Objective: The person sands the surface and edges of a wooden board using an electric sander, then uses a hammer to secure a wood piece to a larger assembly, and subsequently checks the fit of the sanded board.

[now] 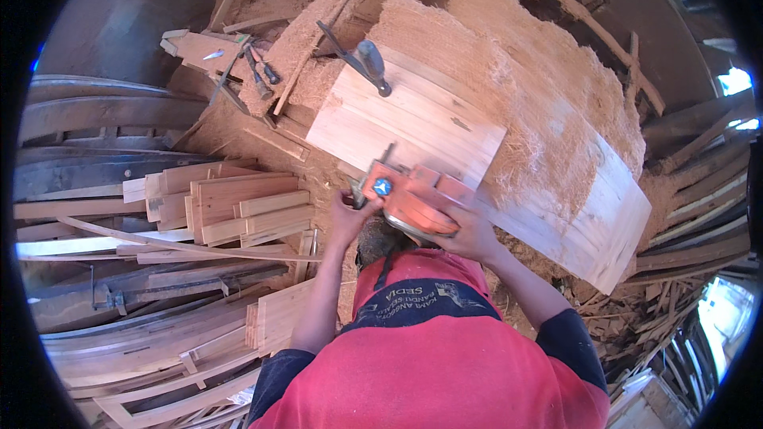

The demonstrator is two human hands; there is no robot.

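Red shirt [429, 373] sits below the pale panel [413, 107]; at the panel's near edge is an orange planer [420, 205], right grip [470, 232] clamped on it, left grip [348, 218] at its front, closure unclear, likely for steadiness; a clamp [371, 61] probably pins the panel's far edge.

Electric planer [423, 210], orange, with blue, white-marked knob [381, 187]; wooden panel [421, 115], pale cream with grain streaks; shavings [509, 48], tan; shirt [429, 373], red with navy sleeves [572, 344].
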